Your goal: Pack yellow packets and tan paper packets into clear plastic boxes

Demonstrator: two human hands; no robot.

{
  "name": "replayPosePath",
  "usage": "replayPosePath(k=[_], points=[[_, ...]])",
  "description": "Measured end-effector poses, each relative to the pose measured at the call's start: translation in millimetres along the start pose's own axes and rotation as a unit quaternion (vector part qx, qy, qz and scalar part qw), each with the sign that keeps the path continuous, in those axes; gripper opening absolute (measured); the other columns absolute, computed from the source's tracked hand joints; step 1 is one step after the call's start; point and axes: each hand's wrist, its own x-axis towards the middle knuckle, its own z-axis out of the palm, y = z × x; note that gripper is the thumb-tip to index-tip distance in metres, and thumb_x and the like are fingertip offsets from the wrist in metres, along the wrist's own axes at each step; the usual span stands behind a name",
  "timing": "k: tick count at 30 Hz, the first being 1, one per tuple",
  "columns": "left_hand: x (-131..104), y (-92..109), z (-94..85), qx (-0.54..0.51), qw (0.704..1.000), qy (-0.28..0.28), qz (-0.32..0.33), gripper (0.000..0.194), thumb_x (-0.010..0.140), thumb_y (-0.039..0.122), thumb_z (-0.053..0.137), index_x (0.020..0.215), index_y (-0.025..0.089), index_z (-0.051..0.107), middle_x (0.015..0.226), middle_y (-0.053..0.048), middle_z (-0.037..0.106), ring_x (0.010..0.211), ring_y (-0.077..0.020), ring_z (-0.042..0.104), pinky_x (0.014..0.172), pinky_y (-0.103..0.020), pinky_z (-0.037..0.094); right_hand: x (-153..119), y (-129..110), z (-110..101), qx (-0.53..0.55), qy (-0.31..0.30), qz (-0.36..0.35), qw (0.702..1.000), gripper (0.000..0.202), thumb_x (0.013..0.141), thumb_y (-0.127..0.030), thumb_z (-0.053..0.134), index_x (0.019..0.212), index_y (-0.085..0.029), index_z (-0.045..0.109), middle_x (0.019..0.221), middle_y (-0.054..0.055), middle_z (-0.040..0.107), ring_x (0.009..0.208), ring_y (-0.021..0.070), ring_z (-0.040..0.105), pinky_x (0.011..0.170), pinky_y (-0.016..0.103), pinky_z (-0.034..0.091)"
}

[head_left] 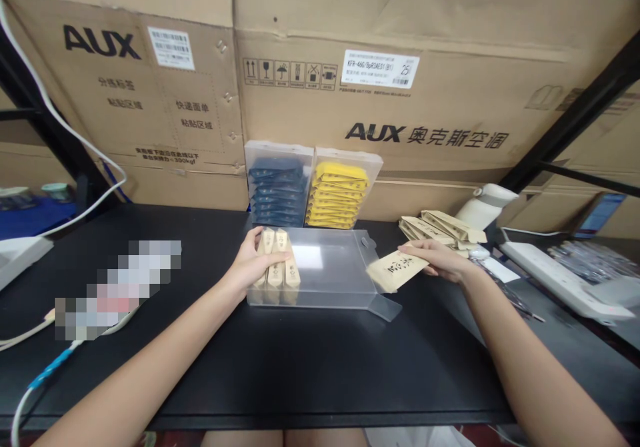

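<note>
A clear plastic box [335, 260] lies on the black table, its flaps open at the right end. Inside its left end stand beige packets [291, 270] side by side. My left hand [255, 257] is wrapped round that end, thumb across the packets. At the box's open right end, my right hand [440, 259] pinches one beige packet [397, 269] with dark lettering, tilted, its left tip close to the flap. Just behind my right hand, more beige packets [440, 227] lie in a pile.
Behind the box stand two clear boxes, one with blue packets [277, 190], one with yellow packets [337, 194]. A white device [487, 204], a power strip [565, 280] and plastic-wrapped items [590, 270] are at the right. Large cartons [300, 114] form the back; a cable [55, 367] runs at left.
</note>
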Motion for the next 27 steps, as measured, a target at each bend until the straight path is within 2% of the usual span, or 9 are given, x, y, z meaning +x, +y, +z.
replayPosePath(k=[2, 4, 6, 8, 14, 18, 22, 24, 27], points=[[0, 0, 0.2, 0.001, 1.0, 0.001, 0.0, 0.086, 0.053, 0.023, 0.084, 0.127, 0.017, 0.04, 0.127, -0.015, 0.052, 0.114, -0.0256, 0.054, 0.099, -0.037, 0.041, 0, -3, 8, 0.015, -0.033, -0.007, 0.999, 0.027, 0.073, -0.04, 0.069, 0.078, -0.013, 0.067, 0.044, -0.005, 0.052, 0.028, -0.0001, 0.032, 0.026, 0.01, 0.024], [-1, 1, 0.7, 0.0, 1.0, 0.0, 0.0, 0.087, 0.053, 0.023, 0.084, 0.128, 0.017, 0.039, 0.128, -0.015, 0.052, 0.115, -0.0256, 0.054, 0.099, -0.037, 0.041, 1, -5, 16, 0.038, -0.065, -0.006, 0.997, 0.025, 0.074, -0.035, 0.069, 0.088, -0.014, 0.066, 0.055, -0.002, 0.061, 0.032, 0.0012, 0.044, 0.029, 0.009, 0.033], [-2, 2, 1.3, -0.002, 1.0, -0.003, -0.002, 0.087, 0.054, 0.022, 0.083, 0.129, 0.017, 0.039, 0.129, -0.015, 0.051, 0.115, -0.0254, 0.054, 0.099, -0.037, 0.042, 2, -7, 24, 0.068, -0.109, 0.0, 0.992, 0.03, 0.073, -0.03, 0.071, 0.099, -0.016, 0.064, 0.074, 0.003, 0.068, 0.045, 0.0059, 0.059, 0.036, 0.01, 0.044], [-3, 4, 1.8, -0.004, 1.0, -0.004, -0.005, 0.086, 0.055, 0.02, 0.082, 0.129, 0.017, 0.038, 0.129, -0.015, 0.051, 0.114, -0.0251, 0.054, 0.098, -0.037, 0.042, 2, -8, 33, 0.101, -0.149, 0.007, 0.984, 0.039, 0.072, -0.024, 0.072, 0.108, -0.017, 0.06, 0.09, 0.007, 0.07, 0.062, 0.0121, 0.069, 0.045, 0.013, 0.052], [-5, 5, 3.8, 0.003, 1.0, -0.016, -0.003, 0.085, 0.058, 0.019, 0.081, 0.13, 0.016, 0.037, 0.128, -0.015, 0.052, 0.113, -0.0251, 0.055, 0.098, -0.038, 0.042, 5, -8, 59, 0.192, -0.176, 0.011, 0.965, 0.048, 0.078, -0.02, 0.065, 0.124, -0.021, 0.053, 0.119, 0.01, 0.062, 0.088, 0.0176, 0.069, 0.072, 0.022, 0.058], [-9, 6, 8.1, 0.002, 0.999, -0.05, -0.004, 0.086, 0.056, 0.016, 0.082, 0.129, 0.016, 0.038, 0.128, -0.015, 0.052, 0.114, -0.0249, 0.055, 0.099, -0.037, 0.042, 5, -7, 68, 0.186, -0.22, 0.015, 0.958, 0.046, 0.079, -0.022, 0.064, 0.125, -0.022, 0.053, 0.114, 0.007, 0.065, 0.09, 0.016, 0.068, 0.074, 0.024, 0.057], [-14, 8, 11.2, -0.009, 0.998, -0.064, -0.015, 0.084, 0.056, 0.014, 0.081, 0.129, 0.017, 0.038, 0.128, -0.015, 0.052, 0.113, -0.0247, 0.056, 0.099, -0.037, 0.042, 7, -5, 71, 0.168, -0.212, 0.031, 0.962, 0.029, 0.079, -0.026, 0.064, 0.107, -0.019, 0.064, 0.103, 0.007, 0.069, 0.082, 0.0145, 0.068, 0.073, 0.022, 0.055], [-14, 9, 11.7, -0.015, 0.998, -0.062, -0.021, 0.085, 0.055, 0.014, 0.082, 0.128, 0.017, 0.039, 0.127, -0.015, 0.052, 0.112, -0.025, 0.056, 0.099, -0.037, 0.042, 9, -4, 72, 0.18, -0.192, 0.037, 0.964, 0.024, 0.078, -0.026, 0.065, 0.101, -0.018, 0.067, 0.102, 0.007, 0.07, 0.085, 0.0152, 0.068, 0.08, 0.024, 0.053], [-13, 7, 12.1, -0.028, 0.998, -0.059, -0.019, 0.085, 0.053, 0.014, 0.083, 0.128, 0.018, 0.041, 0.127, -0.015, 0.053, 0.112, -0.0253, 0.056, 0.1, -0.038, 0.042, 13, -1, 74, 0.216, -0.171, 0.029, 0.961, 0.024, 0.079, -0.027, 0.062, 0.101, -0.017, 0.067, 0.107, 0.008, 0.069, 0.098, 0.017, 0.066, 0.095, 0.028, 0.047]])
